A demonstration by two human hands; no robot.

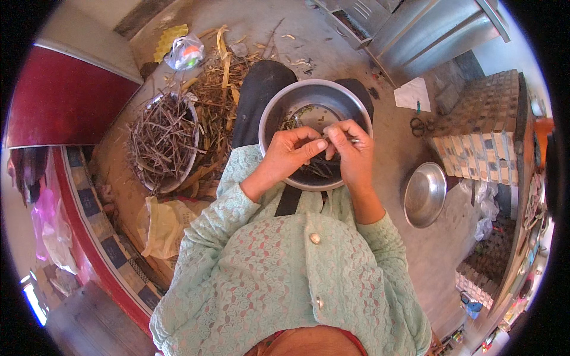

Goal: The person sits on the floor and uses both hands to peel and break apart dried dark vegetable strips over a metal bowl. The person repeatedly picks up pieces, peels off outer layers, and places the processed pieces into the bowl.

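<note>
A metal bowl (268,113) rests on my lap between my knees. Small green bits, like beans, and several dark, thin dry pods lie in it. Above the bowl, my left hand (292,152) and my right hand (350,145) meet with thumbs and fingertips pinched together. Between them is a thin dry pod (354,140), its tip showing at my right fingers. The rest of it is hidden by the fingers. To the left on the floor stands a metal basin (193,151) heaped with thin brown dry pods (159,133).
Dry stalks and husks (222,77) litter the floor beside the basin. A clear plastic bag (185,52) lies beyond them. At right are an empty metal basin (425,194), scissors (418,126), a paper sheet (412,95) and a brick block (475,127). A pale sack (163,225) lies near left.
</note>
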